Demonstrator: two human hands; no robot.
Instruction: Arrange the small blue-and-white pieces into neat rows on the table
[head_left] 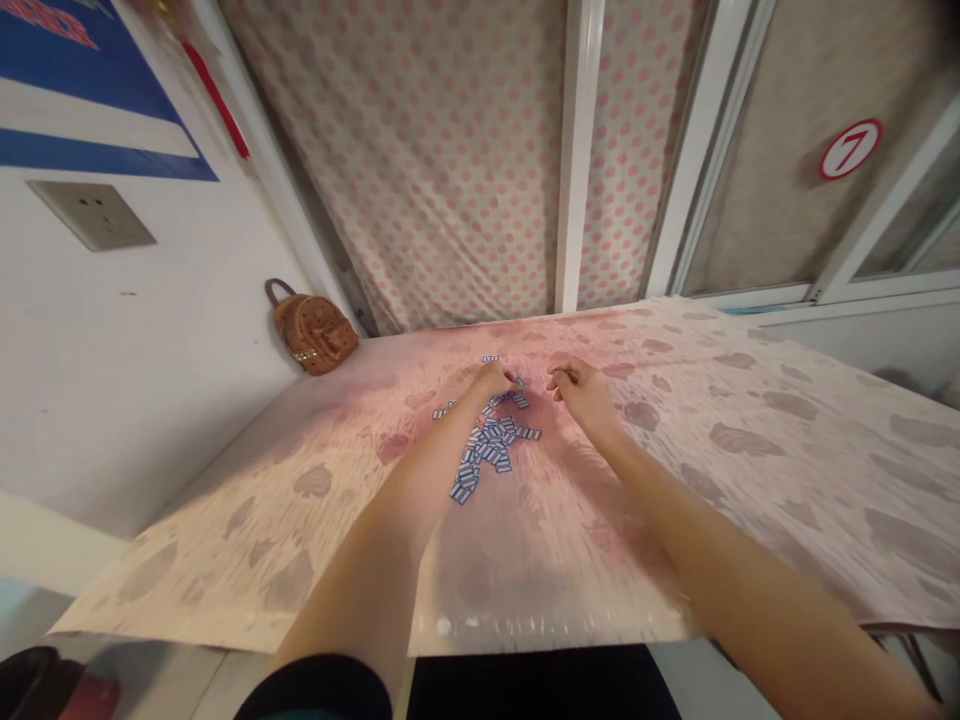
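A loose pile of small blue-and-white striped cards (491, 440) lies on the patterned tablecloth (480, 590) in front of me. My left hand (495, 380) reaches over the pile's far end, its fingers curled in; one striped card (519, 383) shows at the fingertips, partly covered by them. To its right, my right hand (581, 390) is held close above the cloth with thumb and fingers pinched together. Whether anything tiny is in that pinch is too small to make out. Another striped card (490, 358) lies just beyond my left hand, apart from the pile.
A brown mini backpack (316, 333) leans against the wall at the table's far left corner. Behind the table hangs a dotted curtain (450, 150) in a white window frame (577, 150). The table's near edge runs just before my body.
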